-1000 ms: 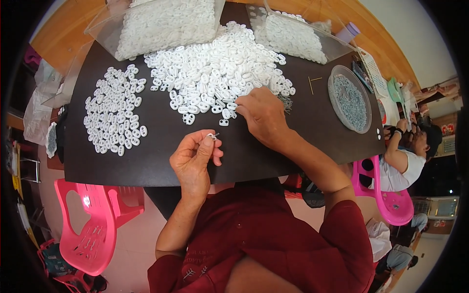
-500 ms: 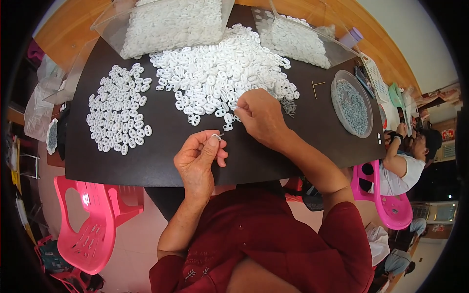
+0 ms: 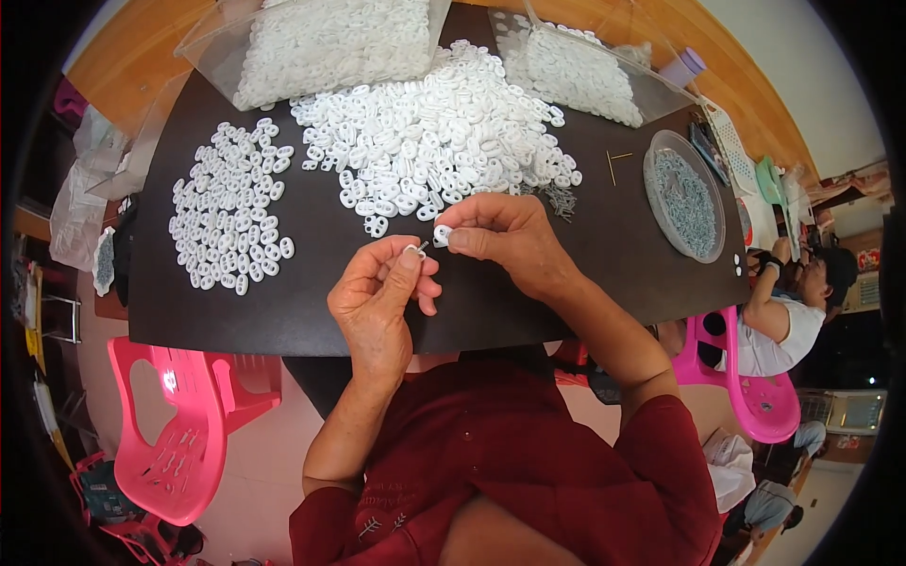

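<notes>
My left hand [image 3: 382,297] pinches a small metal pin [image 3: 418,248] between thumb and forefinger, over the dark table [image 3: 311,316]. My right hand [image 3: 505,236] holds a small white plastic piece [image 3: 441,235] right beside the pin's tip; the two nearly touch. Just beyond my hands lies a big loose heap of white plastic pieces [image 3: 434,141]. A flatter spread of the same white pieces [image 3: 231,222] lies to the left.
Two clear bags of white pieces [image 3: 330,42] [image 3: 576,71] sit at the table's far edge. A round clear dish of small metal parts [image 3: 684,193] stands at the right, loose pins [image 3: 562,198] near it. A pink chair [image 3: 175,424] is at lower left; another person [image 3: 783,311] sits at right.
My right hand has left the heap with a white piece and come toward my left hand, which still holds the pin. The two hands are now close together.
</notes>
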Tool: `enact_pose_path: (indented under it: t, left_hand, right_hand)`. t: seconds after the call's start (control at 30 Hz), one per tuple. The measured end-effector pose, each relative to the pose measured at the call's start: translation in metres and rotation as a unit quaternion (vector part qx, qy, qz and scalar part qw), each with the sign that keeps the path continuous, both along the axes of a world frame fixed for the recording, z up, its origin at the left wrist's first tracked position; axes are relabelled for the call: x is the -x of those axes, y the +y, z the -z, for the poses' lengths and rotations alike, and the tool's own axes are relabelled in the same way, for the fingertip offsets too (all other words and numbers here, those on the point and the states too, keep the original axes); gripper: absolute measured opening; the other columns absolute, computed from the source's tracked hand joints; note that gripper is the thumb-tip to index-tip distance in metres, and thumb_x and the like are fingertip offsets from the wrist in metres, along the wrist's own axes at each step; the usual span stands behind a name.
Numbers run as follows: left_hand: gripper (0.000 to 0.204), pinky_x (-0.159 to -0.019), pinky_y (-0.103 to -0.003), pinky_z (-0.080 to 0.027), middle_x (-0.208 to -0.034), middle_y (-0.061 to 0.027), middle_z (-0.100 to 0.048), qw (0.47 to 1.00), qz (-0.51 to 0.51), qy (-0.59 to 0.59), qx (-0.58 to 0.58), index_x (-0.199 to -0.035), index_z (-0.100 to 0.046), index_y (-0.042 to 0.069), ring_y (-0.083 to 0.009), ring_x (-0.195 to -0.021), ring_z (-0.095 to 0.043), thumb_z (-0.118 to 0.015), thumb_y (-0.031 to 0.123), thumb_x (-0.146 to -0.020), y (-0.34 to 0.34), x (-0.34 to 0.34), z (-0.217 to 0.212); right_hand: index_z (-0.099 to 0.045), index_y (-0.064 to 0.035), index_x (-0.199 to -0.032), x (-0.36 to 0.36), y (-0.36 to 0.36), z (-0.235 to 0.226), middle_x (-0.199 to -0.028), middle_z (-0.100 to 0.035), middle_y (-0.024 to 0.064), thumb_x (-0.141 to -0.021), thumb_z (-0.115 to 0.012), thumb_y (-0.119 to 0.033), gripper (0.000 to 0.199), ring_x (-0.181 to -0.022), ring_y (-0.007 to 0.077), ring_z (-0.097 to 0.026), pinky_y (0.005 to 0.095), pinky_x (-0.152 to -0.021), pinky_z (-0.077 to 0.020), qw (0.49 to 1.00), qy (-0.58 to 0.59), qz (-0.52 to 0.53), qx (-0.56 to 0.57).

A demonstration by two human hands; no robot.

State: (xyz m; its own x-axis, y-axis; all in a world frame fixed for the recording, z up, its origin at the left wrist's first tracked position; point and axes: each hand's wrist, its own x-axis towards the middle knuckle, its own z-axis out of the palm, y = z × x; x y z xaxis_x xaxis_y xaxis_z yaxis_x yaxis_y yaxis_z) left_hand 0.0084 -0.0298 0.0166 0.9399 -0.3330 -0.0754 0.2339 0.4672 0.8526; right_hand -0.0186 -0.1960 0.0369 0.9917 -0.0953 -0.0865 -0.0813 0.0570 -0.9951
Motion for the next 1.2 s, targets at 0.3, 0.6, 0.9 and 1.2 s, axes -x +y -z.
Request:
enact_pose_path:
  t: [0.3,0.6,0.9,1.2]
  left_hand:
    - [0.021,-0.046,-0.023,-0.045,-0.077,-0.0142,-0.063,1.0,-0.003,-0.014,-0.015,-0.105,-0.057,-0.008,-0.0143,-0.057,-0.058,-0.056,0.006,-0.089,0.003,0.001,-0.001]
    - [0.02,-0.047,-0.022,-0.045,-0.078,-0.0132,-0.064,1.0,0.004,-0.01,-0.005,-0.104,-0.059,-0.007,-0.0132,-0.057,-0.058,-0.056,0.005,-0.089,0.003,0.001,-0.001]
    - [0.019,-0.046,-0.023,-0.045,-0.077,-0.0144,-0.064,1.0,0.016,0.007,0.002,-0.103,-0.059,-0.008,-0.0143,-0.056,-0.059,-0.056,0.004,-0.088,0.008,0.005,-0.001]
    - [0.02,-0.045,-0.023,-0.045,-0.077,-0.0147,-0.064,0.999,0.035,0.017,-0.002,-0.103,-0.059,-0.008,-0.0143,-0.056,-0.058,-0.056,0.004,-0.088,0.011,0.011,-0.002]
  right_hand:
    - [-0.066,-0.0017,-0.096,0.001,0.005,-0.002,-0.075,-0.063,0.0007,-0.081,-0.064,-0.007,0.016,-0.07,0.0057,-0.056,0.0192,-0.061,-0.0419,0.999,0.015,0.002,-0.029]
    - [-0.061,-0.0016,-0.093,0.005,0.02,-0.005,-0.083,-0.062,0.0041,-0.081,-0.063,-0.002,0.012,-0.073,0.0102,-0.058,0.0233,-0.065,-0.0465,0.955,-0.066,0.011,0.29]
    - [-0.061,-0.0043,-0.091,0.005,0.02,0.003,-0.078,-0.058,0.0079,-0.075,-0.064,0.001,0.017,-0.069,0.0177,-0.057,0.0279,-0.061,-0.0451,0.895,-0.235,0.038,0.378]
    - [-0.062,-0.0003,-0.095,0.011,0.021,-0.006,-0.084,-0.062,0.0004,-0.083,-0.059,0.001,0.012,-0.076,0.0049,-0.055,0.0209,-0.067,-0.0457,0.995,-0.02,-0.005,0.095]
